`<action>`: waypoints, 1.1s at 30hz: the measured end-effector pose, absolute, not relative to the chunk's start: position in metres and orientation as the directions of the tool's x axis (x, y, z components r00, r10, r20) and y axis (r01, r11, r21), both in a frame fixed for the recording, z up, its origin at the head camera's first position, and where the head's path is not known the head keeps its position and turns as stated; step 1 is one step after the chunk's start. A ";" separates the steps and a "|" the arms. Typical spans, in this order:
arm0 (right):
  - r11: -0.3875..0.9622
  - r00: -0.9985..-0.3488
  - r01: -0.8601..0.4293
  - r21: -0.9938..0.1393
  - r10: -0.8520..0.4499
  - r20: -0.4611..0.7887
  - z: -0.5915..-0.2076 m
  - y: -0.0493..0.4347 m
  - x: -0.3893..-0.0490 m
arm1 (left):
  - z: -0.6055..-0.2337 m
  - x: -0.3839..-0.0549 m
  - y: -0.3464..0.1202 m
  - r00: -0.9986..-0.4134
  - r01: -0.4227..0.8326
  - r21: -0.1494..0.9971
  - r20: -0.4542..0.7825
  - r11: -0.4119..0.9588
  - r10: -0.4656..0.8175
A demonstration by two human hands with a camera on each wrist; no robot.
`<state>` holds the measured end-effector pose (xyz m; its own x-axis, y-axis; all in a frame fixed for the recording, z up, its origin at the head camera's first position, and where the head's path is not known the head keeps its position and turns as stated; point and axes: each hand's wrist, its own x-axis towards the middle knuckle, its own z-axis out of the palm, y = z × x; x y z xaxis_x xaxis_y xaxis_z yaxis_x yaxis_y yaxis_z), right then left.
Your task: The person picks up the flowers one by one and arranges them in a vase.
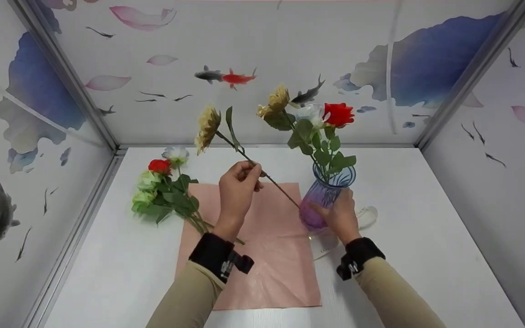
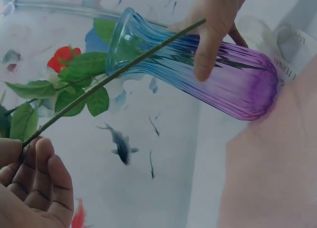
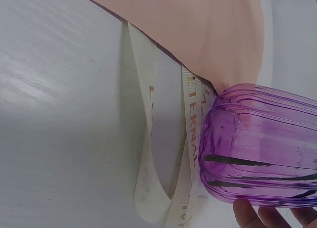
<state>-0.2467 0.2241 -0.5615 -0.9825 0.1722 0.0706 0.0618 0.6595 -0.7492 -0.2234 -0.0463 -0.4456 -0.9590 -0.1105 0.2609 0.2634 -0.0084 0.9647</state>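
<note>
My left hand [image 1: 239,187] pinches the stem of a yellow sunflower-like artificial flower [image 1: 208,129] between thumb and fingers. Its bloom points up to the left, and the bare stem slants down toward the vase. A ribbed glass vase [image 1: 313,207], blue at the rim and purple below, is gripped around its body by my right hand [image 1: 342,216]. In the vase stand another yellow flower [image 1: 277,101], a white flower [image 1: 310,114] and a red rose [image 1: 338,114]. The left wrist view shows the held stem [image 2: 114,77] crossing in front of the vase [image 2: 233,79].
On the left lie several loose flowers [image 1: 171,193], red, white and pale green, their stems over a pink paper sheet [image 1: 267,264]. A lettered white ribbon [image 3: 190,124] lies beside the vase. Printed panels [image 1: 290,36] wall in the white table [image 1: 404,191].
</note>
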 end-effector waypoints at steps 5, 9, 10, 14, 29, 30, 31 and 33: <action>0.673 -0.981 0.040 -0.738 0.165 0.098 -0.562 0.224 -0.246 | -0.429 -0.224 -0.040 -0.913 0.370 0.928 0.373 0.047 -0.163; 0.669 -0.980 0.032 -0.742 0.167 0.108 -0.563 0.224 -0.247 | -0.420 -0.225 -0.040 -0.886 0.418 0.905 0.425 0.078 -0.184; 0.668 -0.980 0.032 -0.744 0.168 0.108 -0.563 0.224 -0.247 | -0.419 -0.225 -0.040 -0.882 0.425 0.902 0.432 0.078 -0.187; 0.665 -0.980 0.037 -0.746 0.172 0.105 -0.563 0.224 -0.247 | -0.415 -0.225 -0.041 -0.881 0.428 0.902 0.430 0.052 -0.197; 0.664 -0.981 0.060 -0.745 0.179 0.080 -0.562 0.224 -0.247 | -0.407 -0.226 -0.039 -0.852 0.472 0.881 0.467 0.038 -0.237; 0.665 -0.980 0.060 -0.744 0.180 0.081 -0.562 0.224 -0.247 | -0.407 -0.226 -0.039 -0.851 0.472 0.881 0.467 0.041 -0.239; 0.667 -0.981 0.054 -0.743 0.175 0.086 -0.562 0.224 -0.247 | -0.406 -0.227 -0.039 -0.850 0.473 0.880 0.469 0.045 -0.241; 0.671 -0.981 0.042 -0.740 0.169 0.098 -0.562 0.224 -0.246 | -0.404 -0.227 -0.039 -0.848 0.474 0.879 0.470 0.046 -0.245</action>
<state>-0.2461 0.2243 -0.5620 -0.9807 0.1691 0.0976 0.0421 0.6713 -0.7400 -0.2266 -0.0387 -0.4042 -0.8481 -0.2454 0.4696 0.4738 0.0458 0.8795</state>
